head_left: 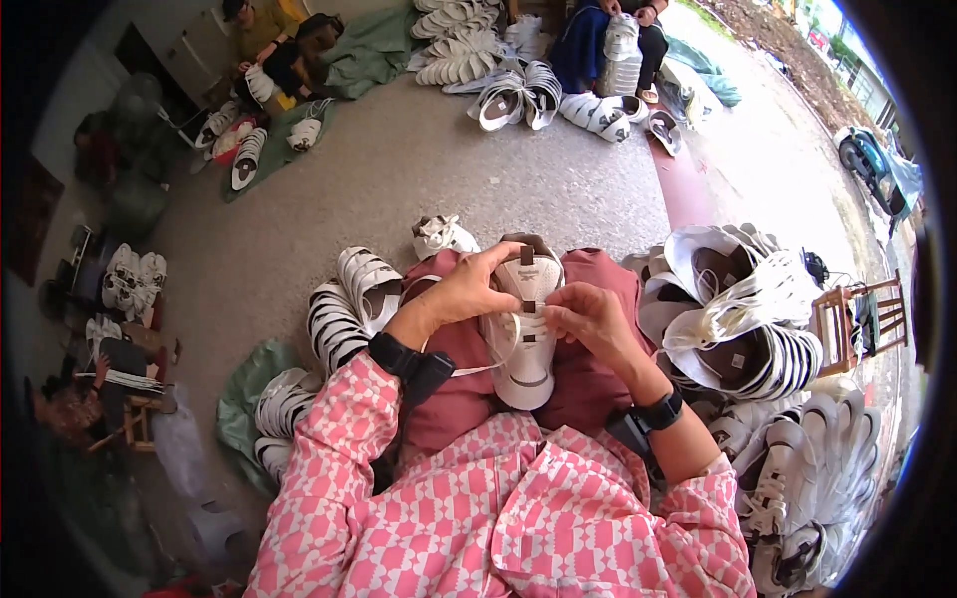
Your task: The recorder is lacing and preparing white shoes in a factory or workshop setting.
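A white shoe upper (528,371) with dark brown loops down its tongue lies between my knees, toe end toward me. My left hand (461,294) grips its far left side, thumb on the tongue and index finger near the brown top edge. My right hand (590,317) is closed in a pinch at the right side, beside a middle loop; what sits between its fingertips is too small to make out. From the upper's left side a white shoelace (477,371) curves down across my left thigh.
Stacked white uppers (344,324) stand left of my knees, and bigger piles (743,354) lie to the right. One white shoe piece (444,235) sits just beyond my left knee. A wooden chair (859,324) is far right. Other people (264,45) sit across the floor among more uppers.
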A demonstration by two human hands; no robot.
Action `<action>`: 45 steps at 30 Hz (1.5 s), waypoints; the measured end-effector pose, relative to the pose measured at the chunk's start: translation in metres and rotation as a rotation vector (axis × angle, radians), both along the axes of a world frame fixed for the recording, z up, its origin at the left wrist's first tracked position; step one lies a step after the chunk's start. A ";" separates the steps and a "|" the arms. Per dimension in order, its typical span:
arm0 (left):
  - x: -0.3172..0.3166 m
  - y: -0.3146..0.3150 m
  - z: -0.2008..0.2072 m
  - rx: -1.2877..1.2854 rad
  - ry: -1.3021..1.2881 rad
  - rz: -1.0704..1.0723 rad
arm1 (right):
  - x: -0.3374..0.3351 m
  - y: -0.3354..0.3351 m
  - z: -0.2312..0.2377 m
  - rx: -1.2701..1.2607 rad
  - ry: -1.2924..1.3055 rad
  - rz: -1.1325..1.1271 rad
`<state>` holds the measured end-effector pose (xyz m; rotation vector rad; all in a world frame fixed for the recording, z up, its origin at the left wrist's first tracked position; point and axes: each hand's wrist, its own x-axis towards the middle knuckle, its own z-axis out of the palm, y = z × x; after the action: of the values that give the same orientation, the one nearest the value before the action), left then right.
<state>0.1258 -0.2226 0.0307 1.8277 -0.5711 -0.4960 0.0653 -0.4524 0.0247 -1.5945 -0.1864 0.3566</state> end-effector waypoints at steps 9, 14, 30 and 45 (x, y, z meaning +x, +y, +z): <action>0.010 0.001 0.006 -0.061 0.214 -0.005 | 0.012 -0.055 0.015 0.252 -0.167 -0.471; 0.014 -0.006 -0.008 -0.077 0.207 0.013 | 0.025 -0.226 -0.010 1.301 0.099 -0.727; -0.005 -0.023 0.009 0.092 -0.482 0.312 | -0.004 -0.223 -0.051 0.843 -0.094 -0.600; 0.001 -0.046 0.002 0.232 -0.305 0.017 | 0.011 -0.038 -0.007 -0.710 -0.807 0.073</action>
<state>0.1269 -0.2690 0.0326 2.1475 -0.7271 -0.2809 0.0766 -0.4900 0.0182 -2.3764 -0.8034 -0.2245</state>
